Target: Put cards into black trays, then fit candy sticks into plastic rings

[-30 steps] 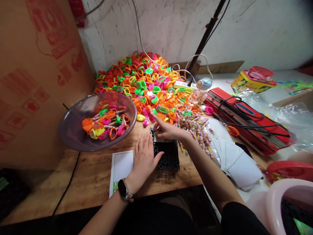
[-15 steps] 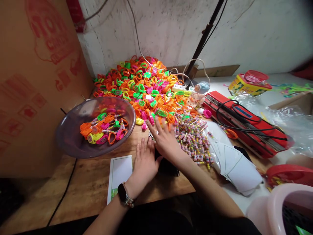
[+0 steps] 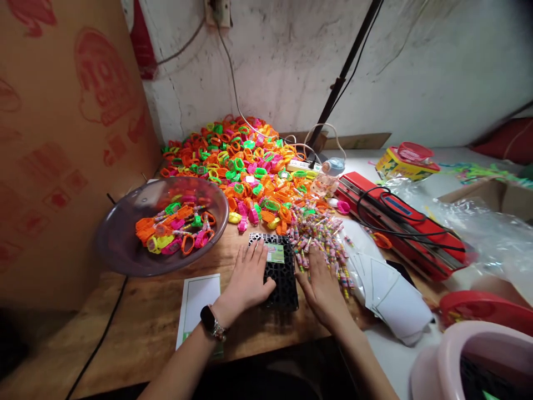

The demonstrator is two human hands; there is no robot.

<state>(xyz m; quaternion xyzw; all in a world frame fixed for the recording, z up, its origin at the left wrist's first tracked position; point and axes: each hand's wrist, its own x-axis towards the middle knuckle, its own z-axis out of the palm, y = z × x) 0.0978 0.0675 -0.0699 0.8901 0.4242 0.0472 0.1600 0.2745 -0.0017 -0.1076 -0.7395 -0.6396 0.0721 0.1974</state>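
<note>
Resting along the left side of the black patterned packet [image 3: 282, 291], your left hand [image 3: 249, 278] lies flat, thumb apart from its outstretched fingers. The packet sits on the wooden table [image 3: 137, 311], a green label [image 3: 276, 254] near its far end. Just right of it, your right hand [image 3: 325, 286] spreads open, fingertips over the wrapped candy sticks [image 3: 327, 239]; you cannot tell whether they touch.
</note>
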